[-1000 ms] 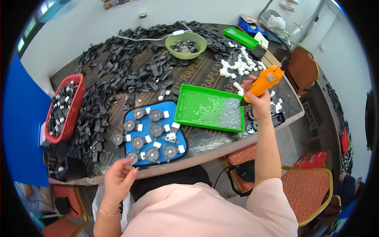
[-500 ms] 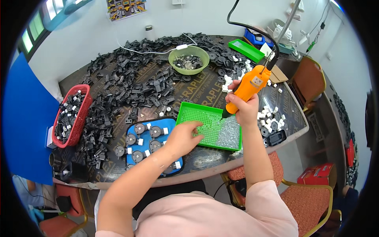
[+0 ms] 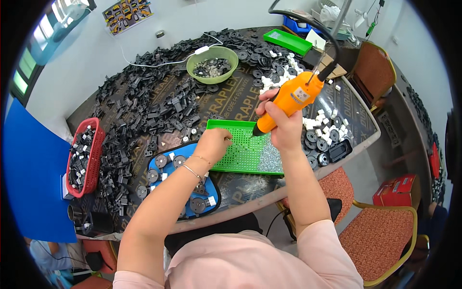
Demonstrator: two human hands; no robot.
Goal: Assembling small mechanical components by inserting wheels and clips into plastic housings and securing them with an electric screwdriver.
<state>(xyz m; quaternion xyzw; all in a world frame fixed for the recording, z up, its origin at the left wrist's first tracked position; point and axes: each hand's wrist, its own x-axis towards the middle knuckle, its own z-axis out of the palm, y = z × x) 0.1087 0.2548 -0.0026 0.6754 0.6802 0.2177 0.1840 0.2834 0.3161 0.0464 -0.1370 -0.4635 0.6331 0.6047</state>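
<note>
My right hand is wrapped round an orange electric screwdriver, its black tip pointing down and left over a green perforated tray. Small silver screws are heaped in the tray's right part. At the tray's left side is my left hand, thumb and fingers drawn together; whatever is between them is too small to make out. Below that forearm lies a blue board carrying several black round parts with white blocks, such as the round part. My forearm hides some of them.
Loose black plastic parts cover the left and back of the table. A red basket stands at left, a pale green bowl behind the tray. White blocks and black discs lie at right. A cable hangs above the screwdriver.
My left hand's fingers have come together at the tray's left side, where they were spread before. The view has shifted, and the screwdriver's tip is over the tray's back part.
</note>
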